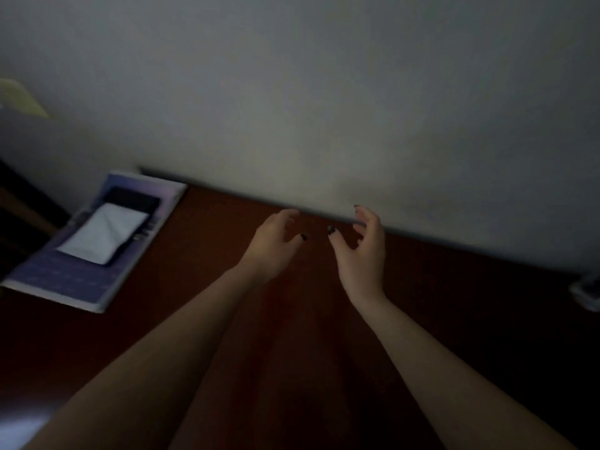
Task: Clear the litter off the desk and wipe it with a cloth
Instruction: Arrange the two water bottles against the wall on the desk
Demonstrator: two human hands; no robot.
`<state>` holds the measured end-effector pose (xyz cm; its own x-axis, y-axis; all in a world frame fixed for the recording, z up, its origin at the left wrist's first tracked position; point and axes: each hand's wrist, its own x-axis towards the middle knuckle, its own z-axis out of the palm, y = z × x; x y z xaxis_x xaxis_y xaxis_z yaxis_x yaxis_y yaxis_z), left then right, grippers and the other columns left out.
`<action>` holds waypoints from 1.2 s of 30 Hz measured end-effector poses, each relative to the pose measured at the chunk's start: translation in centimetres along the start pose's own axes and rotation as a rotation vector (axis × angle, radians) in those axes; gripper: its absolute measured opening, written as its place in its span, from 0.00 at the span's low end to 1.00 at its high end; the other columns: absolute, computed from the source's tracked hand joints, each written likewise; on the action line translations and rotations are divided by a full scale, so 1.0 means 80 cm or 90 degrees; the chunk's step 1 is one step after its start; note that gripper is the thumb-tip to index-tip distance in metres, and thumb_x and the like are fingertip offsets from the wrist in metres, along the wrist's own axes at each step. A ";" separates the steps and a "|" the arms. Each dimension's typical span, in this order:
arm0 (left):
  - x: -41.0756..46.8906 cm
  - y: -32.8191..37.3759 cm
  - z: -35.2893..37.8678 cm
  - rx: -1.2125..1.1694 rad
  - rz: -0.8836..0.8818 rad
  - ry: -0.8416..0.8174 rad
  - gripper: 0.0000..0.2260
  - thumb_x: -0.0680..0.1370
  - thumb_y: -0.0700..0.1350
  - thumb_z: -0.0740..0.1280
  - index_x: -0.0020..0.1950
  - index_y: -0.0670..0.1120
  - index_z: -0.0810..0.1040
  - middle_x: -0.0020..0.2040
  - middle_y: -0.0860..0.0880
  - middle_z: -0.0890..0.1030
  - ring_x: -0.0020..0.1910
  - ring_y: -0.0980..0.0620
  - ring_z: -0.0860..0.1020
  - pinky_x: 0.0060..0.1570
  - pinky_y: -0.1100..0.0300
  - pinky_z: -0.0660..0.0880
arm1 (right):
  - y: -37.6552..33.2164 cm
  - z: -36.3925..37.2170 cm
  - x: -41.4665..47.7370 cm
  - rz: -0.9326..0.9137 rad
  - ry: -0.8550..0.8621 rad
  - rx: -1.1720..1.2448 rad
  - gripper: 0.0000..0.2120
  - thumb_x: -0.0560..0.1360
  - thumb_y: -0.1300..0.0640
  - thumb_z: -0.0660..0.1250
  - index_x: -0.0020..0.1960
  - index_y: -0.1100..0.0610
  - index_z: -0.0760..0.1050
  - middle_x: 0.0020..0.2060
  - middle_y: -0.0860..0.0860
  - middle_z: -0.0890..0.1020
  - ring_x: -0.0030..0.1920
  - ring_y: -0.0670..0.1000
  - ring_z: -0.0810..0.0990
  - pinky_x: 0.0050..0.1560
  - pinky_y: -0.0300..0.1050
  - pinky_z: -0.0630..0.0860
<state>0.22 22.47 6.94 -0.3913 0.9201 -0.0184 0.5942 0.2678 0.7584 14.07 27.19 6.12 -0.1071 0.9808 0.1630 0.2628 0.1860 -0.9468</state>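
Observation:
The dark reddish wooden desk (201, 241) runs along a pale wall. My left hand (274, 243) and my right hand (362, 251) hover side by side above its far middle, close to the wall. Both hold nothing, their fingers loosely curved and spread. At the desk's left end lies a purple book (68, 277). On it rests a folded white cloth or packet (105, 237), partly over a dark flat object (136, 198). The picture is dim and blurred.
A small pale object (587, 292) sits at the right edge of the desk, cut off by the frame. A yellowish sheet (22, 97) shows at the far left on the wall. Dark furniture lies beyond the desk's left end.

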 end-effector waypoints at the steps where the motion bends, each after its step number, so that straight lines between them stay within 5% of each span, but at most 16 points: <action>1: 0.002 -0.033 -0.037 0.014 -0.001 0.013 0.19 0.76 0.41 0.67 0.66 0.42 0.71 0.60 0.42 0.76 0.60 0.47 0.74 0.59 0.61 0.67 | -0.010 0.045 -0.012 -0.021 -0.029 -0.014 0.24 0.72 0.60 0.71 0.65 0.57 0.69 0.60 0.49 0.72 0.59 0.49 0.73 0.60 0.43 0.69; 6: -0.025 -0.207 -0.203 0.093 -0.106 0.072 0.21 0.75 0.41 0.68 0.67 0.42 0.71 0.64 0.41 0.73 0.62 0.42 0.72 0.62 0.56 0.66 | -0.053 0.249 -0.084 -0.040 -0.230 -0.114 0.27 0.71 0.62 0.70 0.68 0.61 0.67 0.65 0.56 0.70 0.68 0.53 0.68 0.68 0.37 0.60; 10: -0.036 -0.302 -0.294 0.115 -0.251 0.075 0.26 0.76 0.46 0.69 0.72 0.43 0.66 0.70 0.40 0.67 0.68 0.41 0.66 0.65 0.52 0.64 | -0.082 0.357 -0.121 0.035 -0.404 -0.078 0.26 0.72 0.61 0.70 0.67 0.52 0.66 0.65 0.50 0.69 0.65 0.43 0.66 0.60 0.26 0.60; 14: -0.024 -0.349 -0.319 0.065 -0.264 0.045 0.30 0.76 0.49 0.68 0.75 0.44 0.61 0.72 0.42 0.64 0.70 0.43 0.63 0.68 0.53 0.62 | -0.097 0.430 -0.122 0.222 -0.475 -0.013 0.36 0.73 0.62 0.69 0.76 0.53 0.54 0.72 0.52 0.64 0.70 0.50 0.64 0.68 0.48 0.65; 17: -0.011 -0.364 -0.309 0.034 -0.285 0.019 0.31 0.76 0.49 0.68 0.76 0.47 0.58 0.72 0.42 0.63 0.70 0.42 0.63 0.69 0.49 0.62 | -0.104 0.463 -0.116 0.435 -0.409 0.123 0.35 0.75 0.58 0.68 0.76 0.50 0.53 0.69 0.53 0.69 0.64 0.53 0.72 0.56 0.48 0.72; 19: 0.001 -0.369 -0.302 0.063 -0.320 0.008 0.31 0.76 0.50 0.67 0.76 0.48 0.57 0.73 0.41 0.61 0.71 0.39 0.60 0.69 0.47 0.61 | -0.108 0.475 -0.109 0.527 -0.289 0.212 0.26 0.75 0.58 0.66 0.71 0.53 0.64 0.60 0.56 0.77 0.54 0.56 0.78 0.41 0.45 0.73; 21: 0.012 -0.370 -0.297 0.096 -0.347 0.007 0.30 0.76 0.52 0.66 0.75 0.47 0.58 0.72 0.40 0.61 0.71 0.38 0.58 0.68 0.46 0.60 | -0.107 0.483 -0.100 0.572 -0.192 0.224 0.20 0.75 0.60 0.66 0.66 0.56 0.70 0.54 0.57 0.79 0.47 0.56 0.79 0.36 0.43 0.71; 31: 0.044 -0.334 -0.262 0.012 -0.561 0.020 0.25 0.80 0.53 0.57 0.72 0.41 0.64 0.73 0.37 0.61 0.71 0.38 0.59 0.69 0.46 0.56 | -0.091 0.465 -0.097 0.540 -0.223 -0.068 0.27 0.71 0.52 0.69 0.67 0.57 0.68 0.62 0.58 0.72 0.60 0.62 0.73 0.60 0.58 0.73; 36: 0.072 -0.268 -0.214 -0.009 -0.453 0.029 0.26 0.80 0.53 0.58 0.73 0.40 0.59 0.74 0.37 0.56 0.72 0.39 0.55 0.68 0.47 0.55 | -0.104 0.422 -0.049 0.387 -0.112 -0.167 0.34 0.72 0.49 0.67 0.74 0.55 0.58 0.69 0.55 0.62 0.66 0.59 0.65 0.63 0.58 0.70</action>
<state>-26.78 17.16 1.75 -0.7102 0.5106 -0.4846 0.1752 0.7950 0.5808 -20.04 19.84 3.97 -0.0149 0.8958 -0.4443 0.5464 -0.3648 -0.7539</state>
